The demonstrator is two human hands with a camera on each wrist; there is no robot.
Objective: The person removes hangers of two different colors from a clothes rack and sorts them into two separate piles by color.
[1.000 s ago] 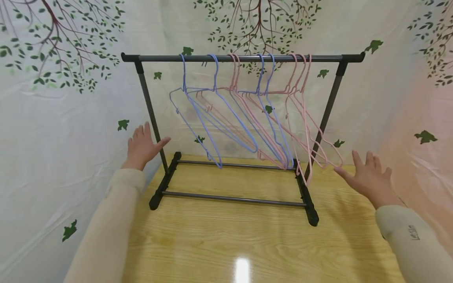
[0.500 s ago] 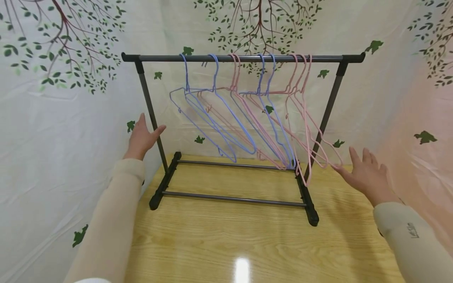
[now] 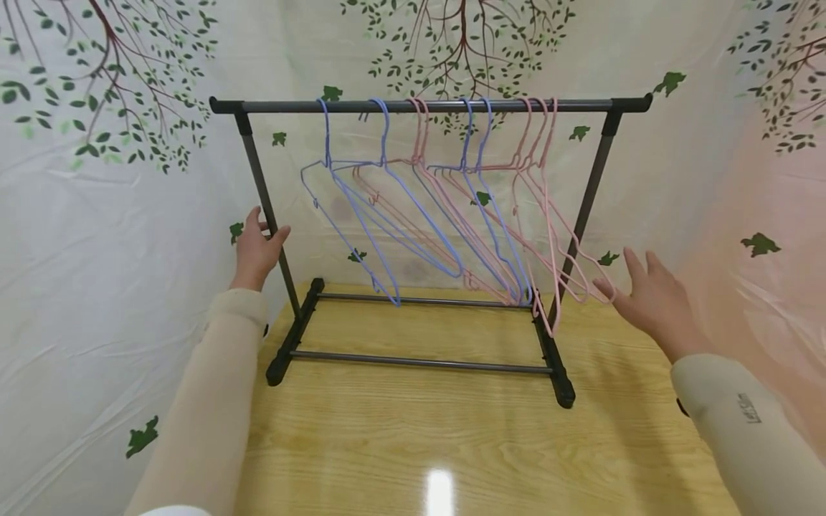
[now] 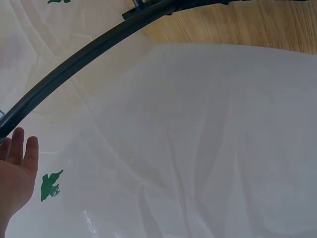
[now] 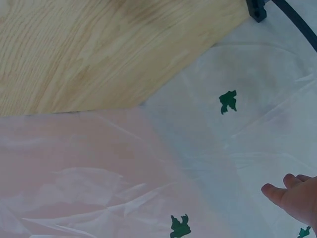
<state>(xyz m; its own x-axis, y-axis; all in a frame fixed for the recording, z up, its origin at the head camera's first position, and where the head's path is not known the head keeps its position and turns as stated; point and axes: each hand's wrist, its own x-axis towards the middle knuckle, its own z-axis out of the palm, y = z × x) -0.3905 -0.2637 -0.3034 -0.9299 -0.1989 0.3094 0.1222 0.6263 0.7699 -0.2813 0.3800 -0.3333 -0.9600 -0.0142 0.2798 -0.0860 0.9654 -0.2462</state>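
Note:
A black clothes rack (image 3: 413, 107) stands on the wooden table, with several blue hangers (image 3: 422, 240) and pink hangers (image 3: 548, 251) on its top bar. My left hand (image 3: 254, 254) is at the rack's left post (image 3: 258, 172), fingers to its left and thumb extended across to the right; whether it touches the post I cannot tell. In the left wrist view, the left hand (image 4: 19, 173) shows loosely bent fingers just below the post (image 4: 79, 62). My right hand (image 3: 654, 308) is beside the rightmost pink hanger's lower corner, fingers spread, thumb tip close to it; contact is unclear.
The wood-grain table (image 3: 387, 430) lies under the rack's black feet (image 3: 556, 369). A pale sheet (image 3: 84, 272) printed with branches and green leaves hangs behind and at both sides, near both hands. The rack's lower bars (image 3: 419, 362) cross above the table.
My left hand has moved up and forward to the left post, its fingers now less spread. The right hand has shifted slightly up and left. The leftmost blue hanger swung right, then back.

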